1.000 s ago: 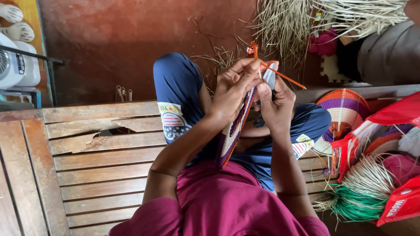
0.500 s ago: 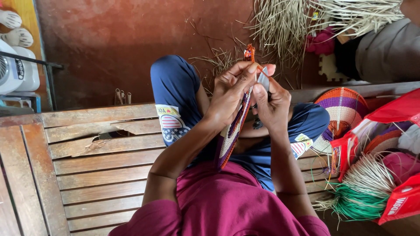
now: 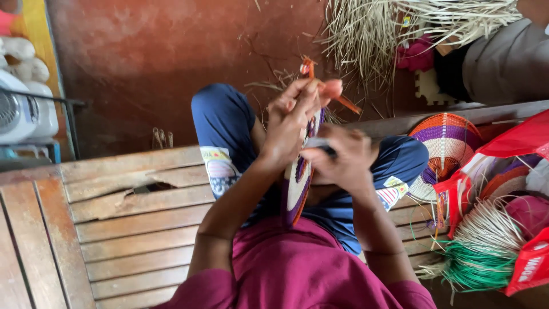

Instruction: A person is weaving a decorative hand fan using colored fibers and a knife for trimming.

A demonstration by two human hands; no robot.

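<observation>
Head view: the left hand (image 3: 291,123) is raised with its forearm angled up, fingers pinched on an orange straw strip (image 3: 337,98) at the top edge of the purple-and-white woven fan (image 3: 297,191) standing edge-on over the lap. The right hand (image 3: 343,157), wrist bent, clasps the fan's rim, fingers curled shut

Soft even daylight, faint shadows, no glare, slight motion blur, mild wide-angle bending at edges
</observation>
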